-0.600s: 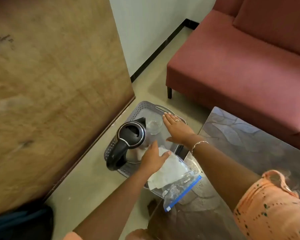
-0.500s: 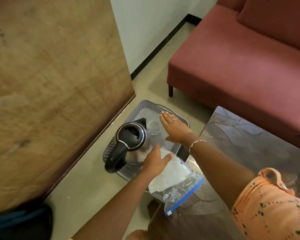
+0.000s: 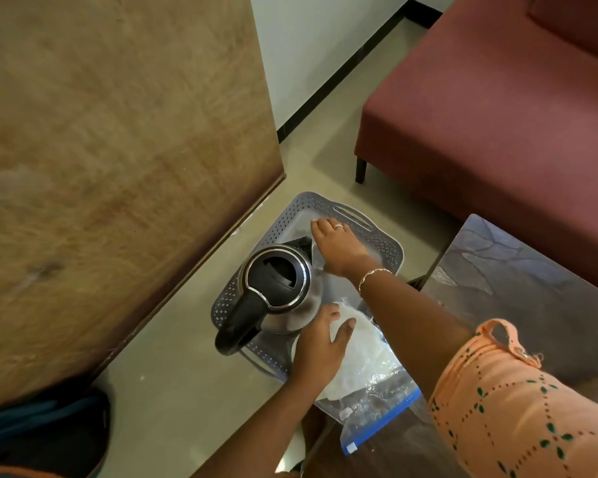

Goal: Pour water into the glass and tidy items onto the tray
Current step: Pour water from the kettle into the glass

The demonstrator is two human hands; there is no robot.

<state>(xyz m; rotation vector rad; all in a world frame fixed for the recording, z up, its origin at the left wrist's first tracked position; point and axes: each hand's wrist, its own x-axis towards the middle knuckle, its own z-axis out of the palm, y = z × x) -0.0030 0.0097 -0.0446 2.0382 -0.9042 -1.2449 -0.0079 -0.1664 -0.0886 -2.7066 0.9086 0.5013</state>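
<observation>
A grey perforated tray sits on a glass surface beside a wood-grain panel, carrying a steel electric kettle with a black lid and black handle. The kettle stands upright at the tray's left side, its handle reaching over the tray's near rim. The person's right hand stretches across the far half of the tray, palm down and fingers extended, just beside the kettle's spout; a ring shows on one finger and a thin bracelet circles the wrist. The glass is hidden under that hand, so whether the right grip is clenched on anything cannot be told. The left hand lies at the tray's near corner, close against the kettle's body, with fingers spread loosely and thumb out, pressing flat on a clear zip bag that holds white material. That grip is released, resting on the bag rather than grasping it. The bag, with a blue seal strip along its near edge, lies half on the tray and half over a dark patterned surface at right. A maroon sofa fills the upper right, and an orange patterned sleeve covers the right arm.
</observation>
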